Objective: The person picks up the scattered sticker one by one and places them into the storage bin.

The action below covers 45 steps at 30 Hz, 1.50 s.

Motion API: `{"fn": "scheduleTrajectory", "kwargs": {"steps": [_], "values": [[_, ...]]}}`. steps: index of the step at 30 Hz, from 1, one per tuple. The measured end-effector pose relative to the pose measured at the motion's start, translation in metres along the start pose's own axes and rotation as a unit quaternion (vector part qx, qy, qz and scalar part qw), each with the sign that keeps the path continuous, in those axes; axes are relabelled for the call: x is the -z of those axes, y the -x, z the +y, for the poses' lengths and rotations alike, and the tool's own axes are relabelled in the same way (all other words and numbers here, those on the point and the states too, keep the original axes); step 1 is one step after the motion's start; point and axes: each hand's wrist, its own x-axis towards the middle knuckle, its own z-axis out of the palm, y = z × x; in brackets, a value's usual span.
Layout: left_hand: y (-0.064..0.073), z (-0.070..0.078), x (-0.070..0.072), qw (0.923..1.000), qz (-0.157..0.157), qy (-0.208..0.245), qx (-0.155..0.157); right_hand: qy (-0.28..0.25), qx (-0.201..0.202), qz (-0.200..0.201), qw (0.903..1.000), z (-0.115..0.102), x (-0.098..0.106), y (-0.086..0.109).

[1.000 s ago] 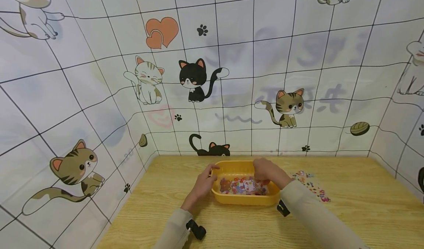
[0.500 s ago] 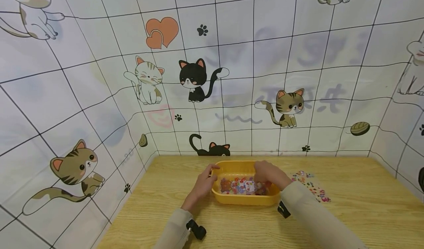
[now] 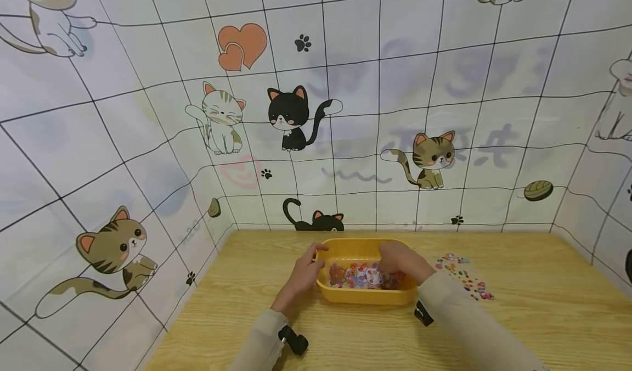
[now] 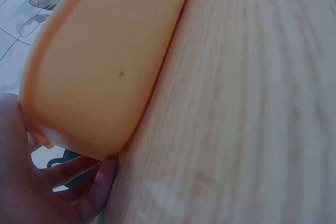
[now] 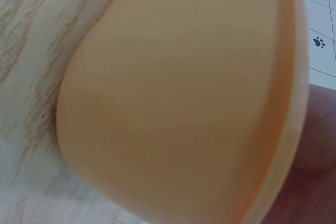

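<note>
A yellow plastic basin (image 3: pixel 365 296) stands on the wooden table. Colourful cartoon stickers (image 3: pixel 355 276), among them a brown bear and a white figure, lie in a row in it. My left hand (image 3: pixel 307 272) grips the basin's left end, thumb over the rim; in the left wrist view its fingers (image 4: pixel 102 184) curl against the outside near the base. My right hand (image 3: pixel 402 260) reaches over the right rim, fingers down beside a small brown figure at that end of the row. Its fingertips are hidden, and I cannot tell whether they pinch anything. The basin wall (image 5: pixel 178 87) fills the right wrist view.
To the basin's right lies a clear sheet (image 3: pixel 466 277) dotted with small coloured stickers, partly behind my right sleeve (image 3: pixel 474 316). A cat-patterned wall covering (image 3: pixel 355 140) rises at the table's back edge and along both sides.
The right hand has shifted slightly to the right within the basin, and the brown figure beside its fingers shows more clearly. The left hand keeps its place on the rim.
</note>
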Motion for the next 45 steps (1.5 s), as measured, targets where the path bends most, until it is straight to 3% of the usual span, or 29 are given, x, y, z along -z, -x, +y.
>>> {"fn": "scheduleTrajectory", "kwargs": {"steps": [30,37,45], "values": [[-0.001,-0.001,-0.001,1.0000,0.002,0.007,-0.002,0.005,-0.009,0.024,0.9997,0.001,-0.005,0.001],[0.000,-0.003,0.000,1.0000,0.003,0.009,-0.001,0.008,0.013,0.040,0.9991,0.000,-0.006,0.009],[0.001,0.000,0.000,0.9999,-0.003,0.012,-0.008,-0.005,0.053,0.093,0.9942,0.001,-0.006,0.016]]}}
